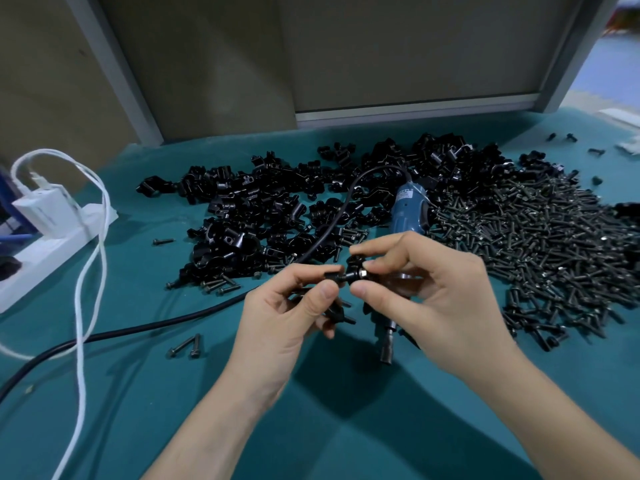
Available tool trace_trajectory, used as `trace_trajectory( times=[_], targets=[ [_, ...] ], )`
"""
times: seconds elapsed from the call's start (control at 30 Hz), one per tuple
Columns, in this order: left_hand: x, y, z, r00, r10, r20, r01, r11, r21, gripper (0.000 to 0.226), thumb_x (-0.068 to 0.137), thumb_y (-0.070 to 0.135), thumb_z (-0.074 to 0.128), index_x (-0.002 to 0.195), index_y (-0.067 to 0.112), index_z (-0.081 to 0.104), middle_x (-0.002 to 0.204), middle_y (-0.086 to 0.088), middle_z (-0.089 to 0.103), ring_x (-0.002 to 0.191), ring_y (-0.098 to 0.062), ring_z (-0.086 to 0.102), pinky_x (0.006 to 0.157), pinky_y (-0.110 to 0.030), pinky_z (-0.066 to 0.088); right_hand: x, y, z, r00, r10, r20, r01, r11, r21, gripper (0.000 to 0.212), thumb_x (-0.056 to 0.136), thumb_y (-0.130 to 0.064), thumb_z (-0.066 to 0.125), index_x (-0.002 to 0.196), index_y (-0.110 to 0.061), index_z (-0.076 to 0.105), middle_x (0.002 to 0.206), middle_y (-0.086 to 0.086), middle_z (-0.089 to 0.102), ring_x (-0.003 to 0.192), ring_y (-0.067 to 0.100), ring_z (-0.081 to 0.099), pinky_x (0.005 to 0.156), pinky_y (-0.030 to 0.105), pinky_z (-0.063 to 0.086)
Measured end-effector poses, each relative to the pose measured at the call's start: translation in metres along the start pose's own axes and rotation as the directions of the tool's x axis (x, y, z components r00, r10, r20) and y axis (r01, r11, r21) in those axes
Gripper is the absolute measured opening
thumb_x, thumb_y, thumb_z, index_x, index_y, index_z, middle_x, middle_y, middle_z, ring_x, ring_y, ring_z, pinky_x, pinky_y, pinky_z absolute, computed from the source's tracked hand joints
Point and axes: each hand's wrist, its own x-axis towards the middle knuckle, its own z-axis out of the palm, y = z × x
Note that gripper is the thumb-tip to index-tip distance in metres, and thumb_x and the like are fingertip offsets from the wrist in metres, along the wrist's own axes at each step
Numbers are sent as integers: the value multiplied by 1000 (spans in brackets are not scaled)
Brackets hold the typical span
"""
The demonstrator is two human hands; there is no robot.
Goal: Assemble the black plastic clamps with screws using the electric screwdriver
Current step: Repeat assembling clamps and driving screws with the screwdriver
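You work over a table (173, 410) covered in teal cloth. Behind it stands a grey panel (398, 46) with a pale metal post (114, 67) slanting up at the left. At the left edge a white power strip (41, 258) lies on the cloth with a white charger (45, 213) plugged in, and a white cable (90, 271) loops down from it towards you. A black cord (138, 329) runs across the cloth from the lower left and up over the pile of clamps (277, 209), which spreads across the far middle of the table. To the right of that lies a broad heap of screws (536, 244). The blue screwdriver (408, 209) lies between the two piles, its body partly hidden behind your right hand and its metal tip pointing towards you. Two loose screws (185, 346) lie side by side near the cord.

You hold one clamp (355, 271) above the cloth, between both hands and in front of the screwdriver. Your left hand (284, 323) pinches its left end between thumb and forefinger, and a few more dark parts stick out under its curled fingers. Your right hand (440, 296) pinches the right end with thumb and fingertips, where a small silvery nut (363, 273) shows.
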Motion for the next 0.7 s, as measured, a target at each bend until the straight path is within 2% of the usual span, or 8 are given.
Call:
trace_trajectory(
  times=[0.07, 0.17, 0.23, 0.3, 0.4, 0.57, 0.7],
  targets=[
    [0, -1, 0, 996, 80, -31, -77, 995, 70, 30, 62, 47, 85, 84, 29, 78, 74, 1, 70, 63, -9, 62, 55, -20, 49, -2, -1, 4, 988, 152, -10, -148, 974, 170, 20, 72, -24, 80, 70, -19, 61, 95, -8, 73, 84, 11, 71, 70, 23, 57],
    [1, -2, -1, 977, 200, -76, -181, 963, 200, 19, 68, 31, 83, 85, 31, 76, 90, 6, 69, 79, -11, 63, 64, -25, 53, -3, -2, 10, 956, 293, -16, -274, 910, 311, 23, 63, -27, 78, 69, -12, 62, 93, -3, 74, 78, 16, 72, 70, 31, 60],
    [1, -3, -3, 963, 257, -77, -226, 932, 283, 18, 70, 31, 79, 88, 33, 75, 96, 8, 67, 91, -14, 63, 78, -33, 54, -3, -3, 11, 932, 363, 9, -335, 850, 406, 22, 61, -23, 77, 67, -7, 62, 90, 2, 75, 74, 19, 73, 66, 31, 60],
    [0, -2, -3, 944, 325, -53, -289, 896, 339, 17, 73, 31, 73, 90, 35, 74, 99, 11, 67, 97, -11, 63, 87, -27, 49, -3, -5, 11, 911, 409, 48, -384, 803, 455, 19, 61, -22, 76, 65, -9, 63, 89, 5, 75, 71, 21, 73, 62, 29, 59],
    [0, -1, -1, 923, 385, -19, -351, 860, 370, 19, 75, 26, 72, 88, 40, 71, 100, 12, 66, 98, -5, 62, 86, -16, 45, -2, -7, 10, 901, 429, 64, -408, 786, 465, 14, 60, -24, 76, 64, -15, 66, 90, 6, 75, 73, 23, 73, 60, 29, 58],
    [-1, -2, -1, 894, 447, 23, -405, 786, 467, 23, 78, 26, 71, 93, 43, 68, 102, 16, 62, 99, -8, 61, 85, -16, 45, -1, -5, 8, 910, 407, 72, -393, 796, 460, 15, 60, -23, 77, 64, -14, 66, 90, 5, 75, 71, 23, 73, 59, 23, 54],
    [-1, -3, -2, 938, 346, -27, -304, 857, 416, 21, 74, 35, 73, 95, 40, 69, 99, 11, 66, 95, -7, 63, 83, -17, 48, 0, -2, 8, 926, 370, 80, -366, 824, 433, 26, 62, -20, 76, 71, -2, 60, 95, 2, 75, 76, 24, 73, 71, 32, 59]
  ],
)
